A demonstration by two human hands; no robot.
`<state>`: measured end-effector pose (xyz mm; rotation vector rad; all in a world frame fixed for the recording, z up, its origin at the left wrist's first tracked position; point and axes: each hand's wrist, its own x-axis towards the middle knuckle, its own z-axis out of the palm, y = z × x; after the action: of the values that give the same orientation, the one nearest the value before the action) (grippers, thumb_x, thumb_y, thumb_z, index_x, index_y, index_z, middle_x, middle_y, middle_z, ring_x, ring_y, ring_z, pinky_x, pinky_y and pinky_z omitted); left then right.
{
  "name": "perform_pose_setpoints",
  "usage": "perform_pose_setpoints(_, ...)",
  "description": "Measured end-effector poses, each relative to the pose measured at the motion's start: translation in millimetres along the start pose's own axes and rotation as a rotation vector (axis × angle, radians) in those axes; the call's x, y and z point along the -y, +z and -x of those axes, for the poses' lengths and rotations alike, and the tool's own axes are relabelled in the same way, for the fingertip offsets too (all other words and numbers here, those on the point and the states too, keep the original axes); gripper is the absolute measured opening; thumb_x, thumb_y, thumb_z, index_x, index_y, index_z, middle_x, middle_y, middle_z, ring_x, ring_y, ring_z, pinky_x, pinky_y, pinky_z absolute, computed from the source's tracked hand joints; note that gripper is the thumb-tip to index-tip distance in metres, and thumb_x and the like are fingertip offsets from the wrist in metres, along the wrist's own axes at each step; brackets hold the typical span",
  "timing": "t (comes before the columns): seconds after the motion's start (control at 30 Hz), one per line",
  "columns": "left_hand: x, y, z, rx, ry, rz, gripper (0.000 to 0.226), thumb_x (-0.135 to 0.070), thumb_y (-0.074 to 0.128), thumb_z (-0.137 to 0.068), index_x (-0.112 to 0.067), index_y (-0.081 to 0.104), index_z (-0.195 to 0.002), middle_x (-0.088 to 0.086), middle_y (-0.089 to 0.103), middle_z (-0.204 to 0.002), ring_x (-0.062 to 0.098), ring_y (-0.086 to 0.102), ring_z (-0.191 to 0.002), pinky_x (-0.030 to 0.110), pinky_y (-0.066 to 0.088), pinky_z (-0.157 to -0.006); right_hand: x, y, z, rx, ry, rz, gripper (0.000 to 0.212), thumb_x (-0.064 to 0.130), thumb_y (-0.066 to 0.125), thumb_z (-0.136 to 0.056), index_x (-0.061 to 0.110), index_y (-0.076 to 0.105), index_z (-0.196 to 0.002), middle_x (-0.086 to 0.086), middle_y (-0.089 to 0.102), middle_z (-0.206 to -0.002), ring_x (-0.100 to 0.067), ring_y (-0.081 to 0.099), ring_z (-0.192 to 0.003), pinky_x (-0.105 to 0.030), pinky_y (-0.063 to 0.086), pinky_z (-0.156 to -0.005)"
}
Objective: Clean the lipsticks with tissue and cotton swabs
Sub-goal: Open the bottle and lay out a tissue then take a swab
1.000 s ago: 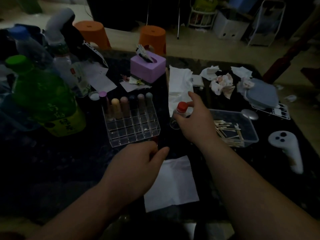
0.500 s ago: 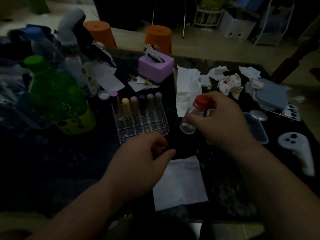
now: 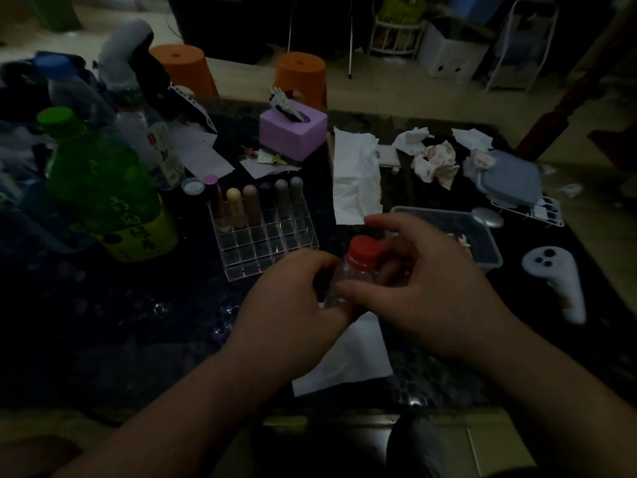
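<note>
**Hands.** Both forearms enter from the lower edge and meet over the middle of the table (image 3: 120,322). The left hand (image 3: 293,305) is knuckles up, its fingers curled round the lower part of a small bottle (image 3: 348,281). The right hand (image 3: 424,288) lays its thumb across the clear body, with its fingers bent behind the red cap (image 3: 365,248). The small bottle is held tilted above a flat tissue (image 3: 348,360).

**Task's things.** Six lipsticks (image 3: 255,208) stand upright in the back row of a clear rack (image 3: 269,250), just beyond the hands.

**Hidden or unclear.**
- The small bottle's base is covered by the two thumbs.
- The cotton swabs (image 3: 462,240) in the clear tray (image 3: 489,250) are mostly behind the right hand.
- Dim light blurs the far clutter.
- Crumpled tissues (image 3: 434,163) show faint pink marks.

**Writing.** The green bottle (image 3: 100,191) has a yellow label with large characters, too dark to read.
</note>
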<state>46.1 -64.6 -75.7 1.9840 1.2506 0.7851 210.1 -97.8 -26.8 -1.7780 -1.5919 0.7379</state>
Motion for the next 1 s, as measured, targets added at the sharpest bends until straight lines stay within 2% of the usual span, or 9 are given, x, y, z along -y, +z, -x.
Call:
perform_pose_setpoints(0.07, 2.1, 1.8, 1.3, 0.025, -0.020, -0.010, 0.033, -0.058, 0.071, -0.069, -0.039, 0.064, -0.095, -0.018, 0.059, -0.084, -0.003, 0.056, -0.075, 0.011, 0.037, -0.061, -0.3, -3.9, -1.0, -0.057, 0.001, 0.074, 0.075, 0.068, 0.071, -0.063, 0.041, 0.050, -0.130, 0.018, 0.060, -0.101, 0.000, 0.061, -0.076, -0.018, 0.047, -0.063)
perform_pose_setpoints(0.13, 5.4, 3.9, 1.8, 0.027, -0.032, -0.033, 0.034, -0.057, 0.076, -0.071, -0.040, 0.063, -0.098, -0.019, 0.059, -0.089, -0.004, 0.055, -0.079, 0.014, 0.041, -0.065, -1.3, -7.2, -4.6, -0.102, -0.018, 0.158, 0.061, 0.073, 0.062, -0.067, 0.038, 0.059, -0.117, 0.014, 0.060, -0.091, -0.001, 0.058, -0.073, -0.019, 0.043, -0.061)
perform_pose_setpoints(0.23, 8.1, 6.0, 2.0, 0.047, -0.040, -0.053, 0.032, -0.055, 0.077, -0.073, -0.040, 0.062, -0.098, -0.019, 0.058, -0.091, -0.003, 0.054, -0.080, 0.018, 0.044, -0.068, -4.5, -7.5, -10.1, -0.020, -0.034, 0.192, 0.033, 0.061, 0.062, -0.077, 0.035, 0.067, -0.096, 0.013, 0.065, -0.075, 0.000, 0.061, -0.069, -0.023, 0.050, -0.060)
perform_pose_setpoints(0.37, 13.0, 7.8, 0.5, 0.095, -0.050, -0.082, 0.030, -0.056, 0.073, -0.075, -0.039, 0.063, -0.098, -0.019, 0.058, -0.091, -0.002, 0.055, -0.082, 0.022, 0.048, -0.072, -10.4, -5.5, -14.7, 0.086, -0.084, 0.174, 0.016, 0.042, 0.073, -0.080, 0.033, 0.070, -0.092, 0.017, 0.069, -0.083, 0.003, 0.064, -0.078, -0.023, 0.054, -0.070)
perform_pose_setpoints(0.5, 21.6, 8.2, -0.6, 0.135, -0.073, -0.124, 0.033, -0.059, 0.074, -0.075, -0.038, 0.063, -0.098, -0.019, 0.058, -0.092, -0.004, 0.054, -0.086, 0.018, 0.046, -0.073, -15.0, -13.4, -23.6, 0.038, 0.000, -0.014, 0.007, 0.026, 0.072, -0.081, 0.029, 0.069, -0.086, 0.012, 0.070, -0.075, -0.003, 0.066, -0.065, -0.023, 0.050, -0.060)
perform_pose_setpoints(0.63, 22.6, 1.3, -1.8, 0.130, -0.096, -0.066, 0.030, -0.051, 0.078, -0.075, -0.043, 0.056, -0.094, -0.021, 0.056, -0.085, -0.011, 0.052, -0.084, 0.004, 0.038, -0.063, -21.4, -16.9, -34.7, 0.068, 0.115, -0.253, 0.016, 0.008, 0.074, -0.083, 0.010, 0.068, -0.097, -0.004, 0.074, -0.079, -0.019, 0.073, -0.067, -0.037, 0.061, -0.066)
perform_pose_setpoints(0.77, 26.4, -4.8, -2.8, 0.213, -0.122, 0.004, 0.033, -0.046, 0.080, -0.077, -0.039, 0.058, -0.100, -0.017, 0.062, -0.085, -0.003, 0.060, -0.077, 0.012, 0.043, -0.062, -27.9, -10.7, -38.9, 0.121, 0.171, -0.321, 0.028, 0.001, 0.079, -0.076, 0.005, 0.064, -0.100, -0.005, 0.077, -0.091, -0.019, 0.075, -0.082, -0.041, 0.061, -0.080)
perform_pose_setpoints(0.9, 34.9, 8.1, 2.4, 0.293, -0.126, -0.013, 0.032, -0.040, 0.081, -0.078, -0.037, 0.058, -0.100, -0.016, 0.063, -0.093, -0.001, 0.062, -0.079, 0.019, 0.051, -0.068, -34.8, -4.6, -39.7, 0.075, 0.123, -0.149, 0.026, 0.011, 0.085, -0.072, 0.018, 0.067, -0.090, 0.006, 0.076, -0.088, -0.007, 0.073, -0.084, -0.031, 0.059, -0.081)
perform_pose_setpoints(1.0, 43.5, 19.1, 4.1, 0.320, -0.147, -0.087, 0.032, -0.044, 0.078, -0.078, -0.040, 0.055, -0.100, -0.017, 0.059, -0.095, -0.001, 0.059, -0.081, 0.023, 0.052, -0.071, -34.0, -1.1, -36.2, 0.103, 0.028, -0.111, 0.037, 0.010, 0.085, -0.072, 0.022, 0.067, -0.102, 0.013, 0.075, -0.091, 0.003, 0.069, -0.089, -0.013, 0.054, -0.078)
